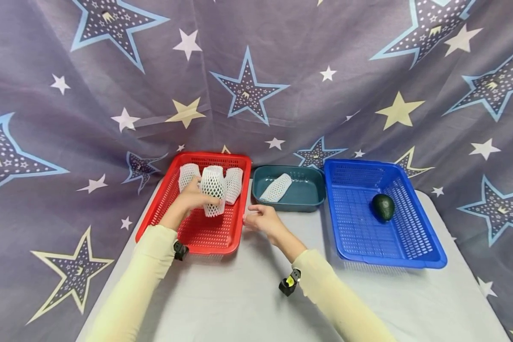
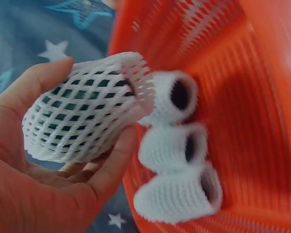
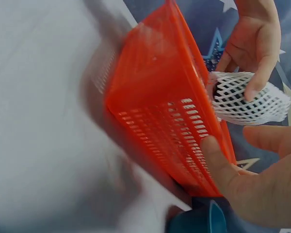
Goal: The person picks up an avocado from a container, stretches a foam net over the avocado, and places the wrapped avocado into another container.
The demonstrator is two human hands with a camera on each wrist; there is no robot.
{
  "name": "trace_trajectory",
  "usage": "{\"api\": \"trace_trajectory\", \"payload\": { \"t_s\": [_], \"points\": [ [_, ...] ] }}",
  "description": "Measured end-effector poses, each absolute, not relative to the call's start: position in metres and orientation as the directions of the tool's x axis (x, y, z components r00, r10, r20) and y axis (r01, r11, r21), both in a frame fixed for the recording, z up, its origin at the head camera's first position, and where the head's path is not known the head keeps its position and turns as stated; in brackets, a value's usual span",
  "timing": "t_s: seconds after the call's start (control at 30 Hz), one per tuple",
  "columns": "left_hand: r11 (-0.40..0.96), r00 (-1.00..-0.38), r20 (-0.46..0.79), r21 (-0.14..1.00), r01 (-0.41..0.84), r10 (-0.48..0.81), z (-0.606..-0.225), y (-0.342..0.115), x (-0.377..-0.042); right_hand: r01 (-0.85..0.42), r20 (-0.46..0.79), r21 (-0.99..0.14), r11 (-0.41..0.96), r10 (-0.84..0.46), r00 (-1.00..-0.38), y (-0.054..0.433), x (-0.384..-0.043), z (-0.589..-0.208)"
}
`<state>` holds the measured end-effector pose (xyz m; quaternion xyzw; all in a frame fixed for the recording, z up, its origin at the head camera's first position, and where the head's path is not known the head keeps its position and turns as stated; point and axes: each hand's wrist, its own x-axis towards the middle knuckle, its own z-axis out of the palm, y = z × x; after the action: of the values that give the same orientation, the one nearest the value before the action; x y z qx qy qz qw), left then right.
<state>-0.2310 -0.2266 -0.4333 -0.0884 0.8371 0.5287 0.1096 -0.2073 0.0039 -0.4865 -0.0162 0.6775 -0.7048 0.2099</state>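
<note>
My left hand [image 1: 191, 198] grips an avocado in a white foam net [image 1: 213, 187], holding it above the red basket [image 1: 209, 237]. Dark green skin shows through the mesh in the left wrist view. Beneath it, several white foam nets [image 2: 179, 194] lie in a row at the basket's far end, with dark openings; their contents are hard to make out. The held one partly hides them in the head view. My right hand [image 1: 265, 221] hovers beside the basket's right wall, fingers relaxed and holding nothing.
A teal dish [image 1: 299, 207] with a white foam net [image 1: 276, 188] in it stands right of the red basket. Farther right, a blue basket [image 1: 363, 232] contains a bare avocado [image 1: 383, 207]. A star-patterned curtain [image 1: 248, 137] hangs behind the white table [image 1: 248, 294].
</note>
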Motion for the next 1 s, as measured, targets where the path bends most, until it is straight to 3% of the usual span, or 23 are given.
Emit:
{"api": "trace_trajectory", "payload": {
  "t_s": [0.17, 0.37, 0.63, 0.73, 0.93, 1.0],
  "points": [
    [0.574, -0.938, -0.335, 0.754, -0.32, -0.083, -0.43, -0.239, -0.238, 0.289, -0.27, -0.957, -0.011, -0.326, -0.906, -0.003, -0.206, -0.493],
    [0.835, -0.917, -0.363, 0.445, -0.325, -0.163, -0.428, -0.25, -0.243, 0.306, -0.3, -0.952, 0.028, -0.296, -0.907, -0.007, -0.202, -0.491],
    [0.916, -0.86, -0.446, 0.178, -0.359, -0.25, -0.43, -0.258, -0.245, 0.316, -0.311, -0.948, 0.029, -0.285, -0.907, -0.009, -0.203, -0.495],
    [0.92, -0.805, -0.53, 0.112, -0.376, -0.264, -0.428, -0.259, -0.248, 0.317, -0.312, -0.948, 0.028, -0.285, -0.906, -0.009, -0.203, -0.495],
    [0.881, -0.613, -0.728, 0.025, -0.472, -0.307, -0.429, -0.257, -0.255, 0.313, -0.308, -0.949, 0.027, -0.28, -0.909, -0.008, -0.202, -0.493],
    [0.874, -0.582, -0.744, -0.005, -0.486, -0.327, -0.43, -0.255, -0.256, 0.309, -0.304, -0.951, 0.027, -0.281, -0.91, -0.008, -0.202, -0.493]
  ]
}}
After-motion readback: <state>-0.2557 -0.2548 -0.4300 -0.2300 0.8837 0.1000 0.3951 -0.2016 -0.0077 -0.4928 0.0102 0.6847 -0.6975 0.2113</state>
